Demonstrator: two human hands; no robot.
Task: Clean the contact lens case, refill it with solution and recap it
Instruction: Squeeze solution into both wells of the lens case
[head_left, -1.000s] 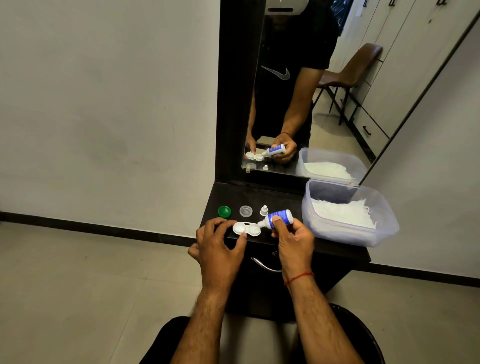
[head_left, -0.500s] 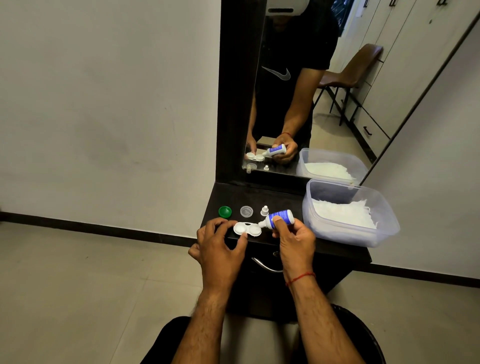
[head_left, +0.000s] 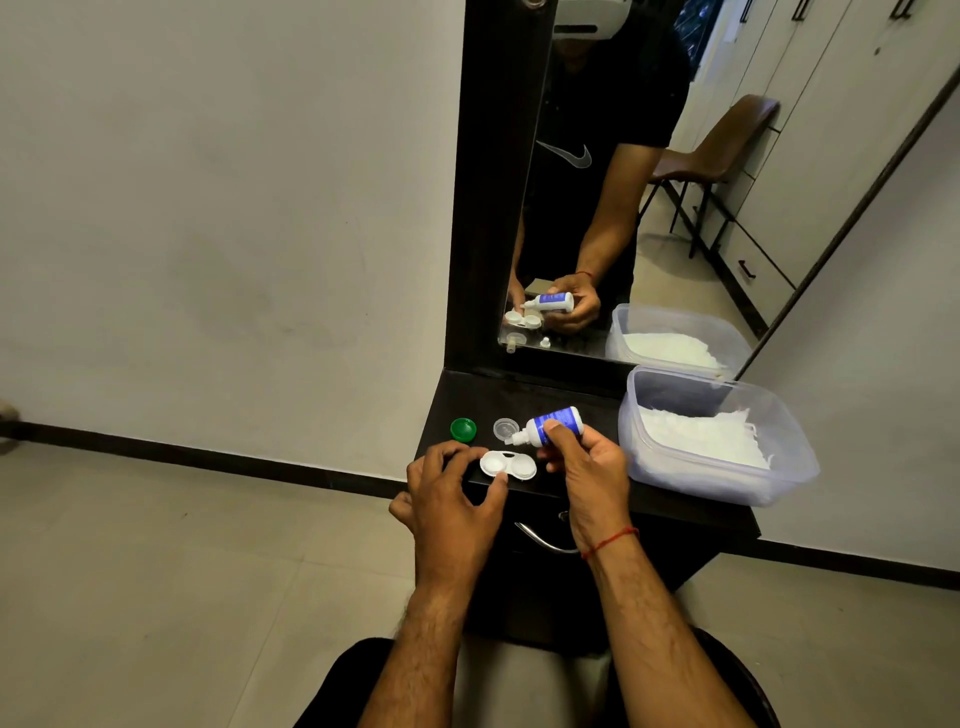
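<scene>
Refill step: left hand (head_left: 451, 501) fingers pinch case (head_left: 507, 465) steady, right hand (head_left: 589, 467) clamped on bottle (head_left: 551, 426), nozzle tilted down; next likely squeeze over wells.

The print on the solution bottle (head_left: 556, 422) is too small to read, and the right hand (head_left: 592, 467) covers its base. The left hand (head_left: 447, 499) hides the lens case's (head_left: 508, 465) near-left rim. Liquid in its 2 wells cannot be judged.
</scene>
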